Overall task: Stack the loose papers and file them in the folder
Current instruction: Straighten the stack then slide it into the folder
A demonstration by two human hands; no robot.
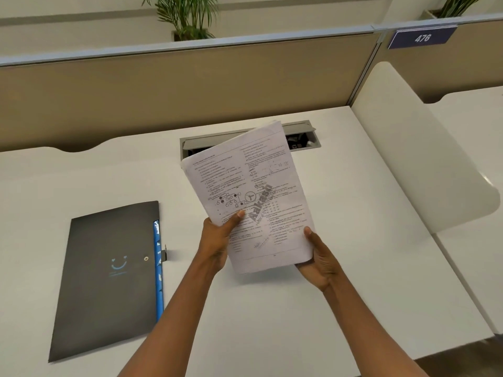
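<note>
Head view of a white desk (313,308) bounded at the rear by a tan partition (190,99). Both hands hold a stack of printed papers (250,191) above the desk, its printed face toward the camera and its top edge leaning to the left. The left hand (215,240) closes on the stack's lower left edge, thumb pressed on the front sheet and fingers hidden behind. The right hand (318,257) closes on the lower right corner, thumb on the front sheet and palm under the bottom edge. The top sheet carries two columns of text, a branching diagram, and a diagonal grey watermark. A black folder (109,281) lies flat and closed on the desk, well apart to the left of the hands; a blue strip (158,268) shows along its right edge, beside a small clasp. Behind the stack, a grey cable hatch (299,131) in the desk stands open. A blue plate reading 476 (422,38) hangs on the partition at upper right.
</note>
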